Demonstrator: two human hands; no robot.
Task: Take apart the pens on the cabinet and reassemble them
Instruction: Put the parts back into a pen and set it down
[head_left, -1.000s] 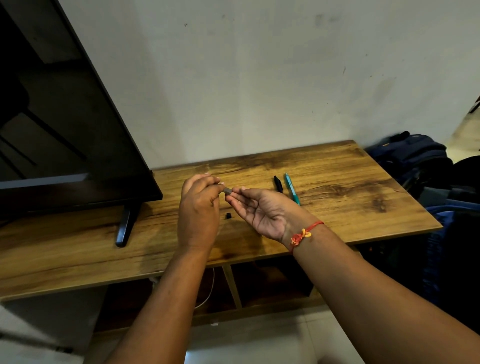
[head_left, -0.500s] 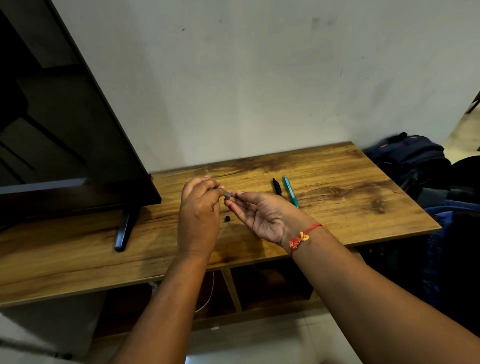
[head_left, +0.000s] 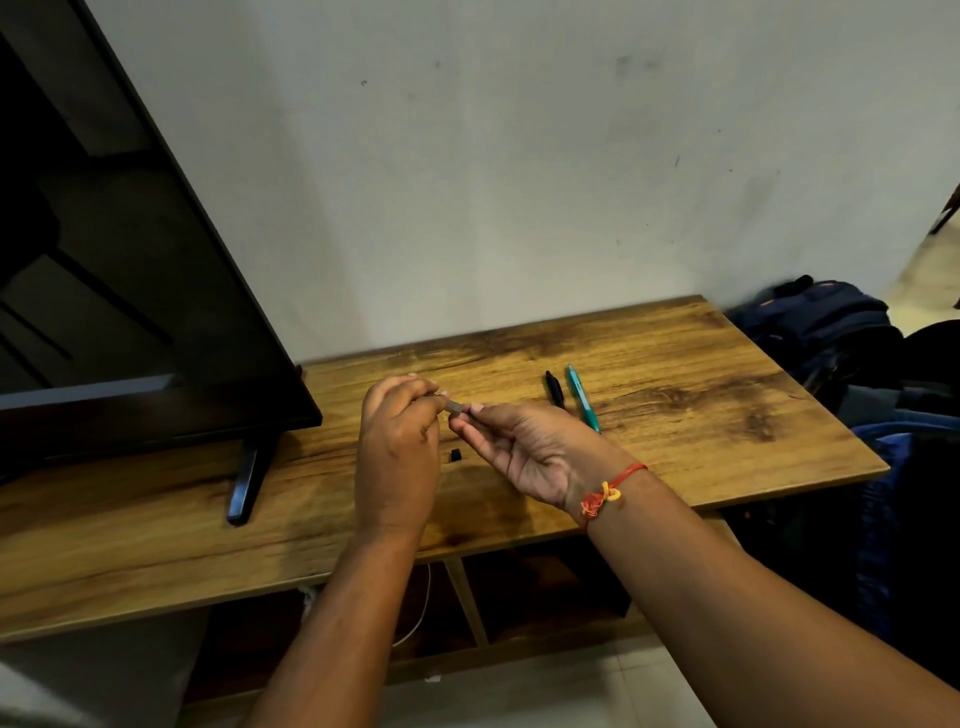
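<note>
Grey and slim, a short pen part (head_left: 453, 405) sits in the middle of the frame, pinched at both ends: the left hand (head_left: 397, 452) curls its fingers round one end, knuckles toward the camera, and the right hand (head_left: 524, 452), palm turned up, nips the other end between thumb and fingertips. How much more of the pen lies inside the left fist cannot be told. A red and yellow thread band (head_left: 608, 491) circles the right wrist. Both hands hover above the table (head_left: 701, 415), a flat top of brown wood grain with dark streaks and a straight front edge. Directly under the hands lies a small black piece (head_left: 455, 455), blocky in shape. Just to the right of the right hand's fingers, a black pen (head_left: 555, 388) and a teal pen (head_left: 582, 397) lie side by side, close but apart, pointing toward the wall (head_left: 519, 182). Beyond them bare wood runs to the right corner. To the left stands a glossy black television (head_left: 130, 312), its narrow foot (head_left: 248, 483) planted on the table near the left wrist. Dark blue bags (head_left: 821, 322) crowd the right edge of the frame.
</note>
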